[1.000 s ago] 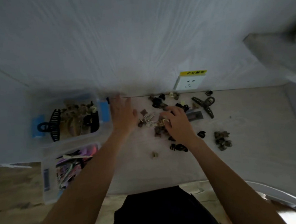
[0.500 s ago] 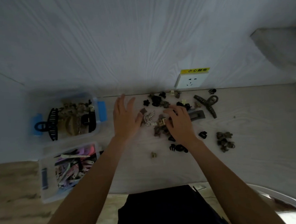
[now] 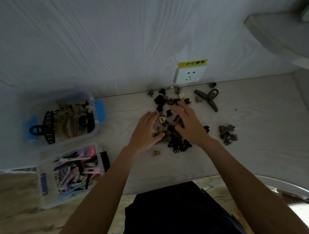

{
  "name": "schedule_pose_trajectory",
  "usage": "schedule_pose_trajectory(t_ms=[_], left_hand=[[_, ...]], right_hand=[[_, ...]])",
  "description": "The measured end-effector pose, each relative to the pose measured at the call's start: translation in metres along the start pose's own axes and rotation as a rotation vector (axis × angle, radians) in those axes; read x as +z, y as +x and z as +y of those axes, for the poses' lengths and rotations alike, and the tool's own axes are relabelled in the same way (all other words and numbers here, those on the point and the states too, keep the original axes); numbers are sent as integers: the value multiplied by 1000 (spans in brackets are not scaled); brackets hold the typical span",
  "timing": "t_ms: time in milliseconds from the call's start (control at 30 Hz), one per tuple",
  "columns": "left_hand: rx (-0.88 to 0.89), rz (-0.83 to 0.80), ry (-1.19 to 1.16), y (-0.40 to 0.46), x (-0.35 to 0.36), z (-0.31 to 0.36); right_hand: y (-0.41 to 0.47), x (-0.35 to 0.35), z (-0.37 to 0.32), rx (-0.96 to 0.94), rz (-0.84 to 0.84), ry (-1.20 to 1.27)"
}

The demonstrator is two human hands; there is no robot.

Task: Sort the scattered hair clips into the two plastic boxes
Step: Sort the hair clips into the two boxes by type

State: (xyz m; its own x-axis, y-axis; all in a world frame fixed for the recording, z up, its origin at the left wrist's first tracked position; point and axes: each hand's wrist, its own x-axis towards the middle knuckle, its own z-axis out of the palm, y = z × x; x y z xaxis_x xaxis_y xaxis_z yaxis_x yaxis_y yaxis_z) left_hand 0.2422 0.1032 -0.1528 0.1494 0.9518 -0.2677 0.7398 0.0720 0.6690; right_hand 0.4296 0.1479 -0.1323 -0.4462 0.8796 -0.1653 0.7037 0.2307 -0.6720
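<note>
So the pile of hair clips [image 3: 169, 132] sits on the desk [image 3: 261, 136] right between both hands. Left hand [image 3: 145, 134] and right hand [image 3: 191, 125] rest on it with fingers loosely spread, not pinching anything I can see. Both plastic boxes, claw-clip box [image 3: 96, 128] and flat-clip box [image 3: 46, 197], are well off beyond the left hand.

Dark small hair clips [image 3: 171, 134] heaped mid-table; two plastic boxes [image 3: 96, 128] left.
</note>
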Motion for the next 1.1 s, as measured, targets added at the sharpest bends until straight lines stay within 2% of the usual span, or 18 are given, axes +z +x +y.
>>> schedule_pose_trajectory(t_ms=[100, 167, 300, 467, 600, 733, 833, 900, 1000, 1100], left_hand=[[28, 33, 46, -7, 2, 1], [64, 80, 105, -5, 2, 6], [194, 219, 192, 20, -2, 34], [369, 81, 215, 88, 2, 92], [315, -128, 385, 136, 23, 121], [218, -129, 428, 152, 41, 125], [190, -29, 288, 145, 43, 123], [164, 71, 144, 135, 36, 124], [129, 217, -74, 111, 11, 124], [83, 328, -222, 76, -20, 113]], right_hand=[[-8, -8, 17, -51, 32, -215], [-6, -16, 22, -13, -30, -317], [-9, -29, 25, 21, -46, -266], [-30, -40, 42, 210, 110, -223], [-41, -45, 56, 380, 194, -210], [-49, -41, 67, 474, 220, -194], [-50, -39, 70, 449, 213, -166], [-51, -42, 69, 391, 272, -98], [-52, -50, 57, 285, 400, 49], [-46, -61, 29, 308, 444, 285]])
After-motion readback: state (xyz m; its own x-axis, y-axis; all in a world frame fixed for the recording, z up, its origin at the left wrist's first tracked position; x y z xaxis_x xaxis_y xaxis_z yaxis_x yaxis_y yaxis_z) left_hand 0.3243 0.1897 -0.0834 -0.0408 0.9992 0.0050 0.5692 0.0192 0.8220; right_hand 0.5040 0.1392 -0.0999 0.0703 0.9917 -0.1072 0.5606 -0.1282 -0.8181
